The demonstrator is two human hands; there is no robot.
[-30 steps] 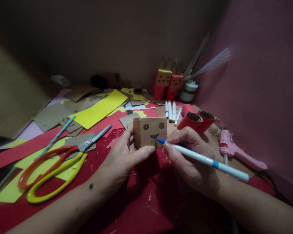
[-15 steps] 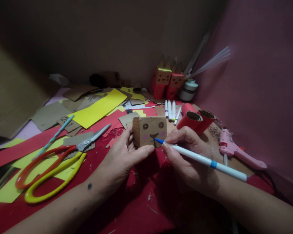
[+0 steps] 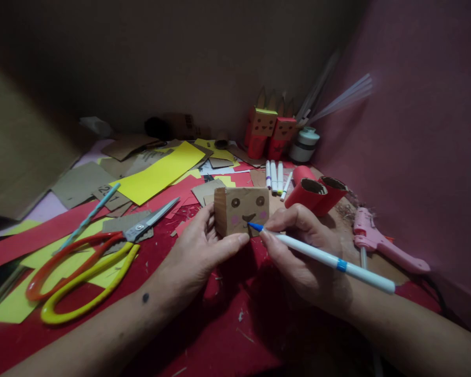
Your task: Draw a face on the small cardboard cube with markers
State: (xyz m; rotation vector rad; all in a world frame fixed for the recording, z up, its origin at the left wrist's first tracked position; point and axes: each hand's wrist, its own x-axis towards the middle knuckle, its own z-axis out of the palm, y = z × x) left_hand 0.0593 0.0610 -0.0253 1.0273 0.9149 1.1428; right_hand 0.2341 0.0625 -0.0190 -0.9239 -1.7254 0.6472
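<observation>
A small cardboard box (image 3: 241,212) with a drawn face is gripped by my left hand (image 3: 208,243), thumb along its lower front edge and fingers behind its left side. The face has two round eyes, pink cheeks, a dark nose and mouth lines. In my right hand (image 3: 294,248) is a white marker (image 3: 322,255) with a blue tip and blue band, pinched near its point. That tip touches, or nearly touches, the face beside the mouth. Red-covered cardboard tubes (image 3: 306,195) stand just beyond my right hand.
Scissors (image 3: 102,262) with red and yellow handles lie at left over paper and cardboard scraps, near a blue striped stick (image 3: 87,217). A pink glue gun (image 3: 388,243) rests at right. Behind are several markers (image 3: 273,177), two red figures (image 3: 264,131) and a lidded jar (image 3: 305,144).
The view has shifted very slightly. The box and marker keep nearly the same pose, with the blue tip still at the mouth area.
</observation>
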